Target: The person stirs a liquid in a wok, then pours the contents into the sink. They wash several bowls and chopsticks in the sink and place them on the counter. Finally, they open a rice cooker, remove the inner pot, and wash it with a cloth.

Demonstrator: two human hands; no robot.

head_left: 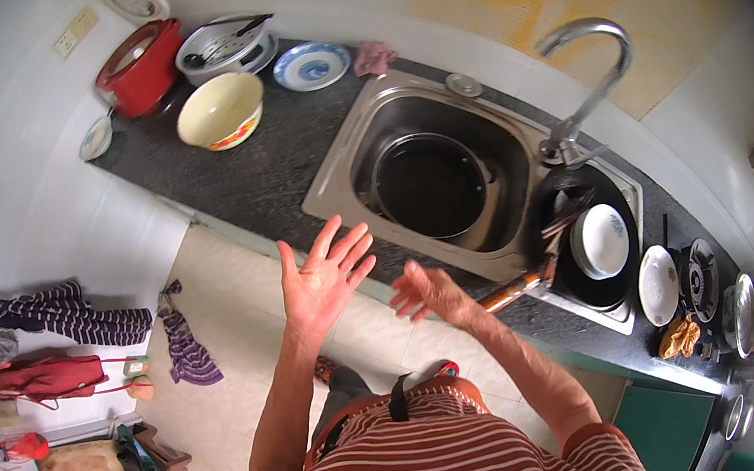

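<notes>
My left hand (328, 281) is raised before the counter's front edge, palm up and fingers spread, holding nothing. My right hand (435, 293) hovers beside it, also with nothing in it, its fingers slightly apart and partly turned edge-on. A wok's wooden handle (510, 293) reaches out near my right wrist, which hides its end. That wok (608, 298) rests on the sink's right part and holds stacked white bowls (602, 241) and a bundle of chopsticks (563, 219). In the steel sink basin (364, 155) lies a round dark pot (430, 185), apparently with liquid in it.
A chrome faucet (608, 77) arches behind the sink. On the left counter stand a cream enamel basin (222, 112), a blue-and-white plate (311, 67), a steamer pot (222, 48) and a red rice cooker (140, 69). A white dish (658, 286) sits by the gas burner (700, 280).
</notes>
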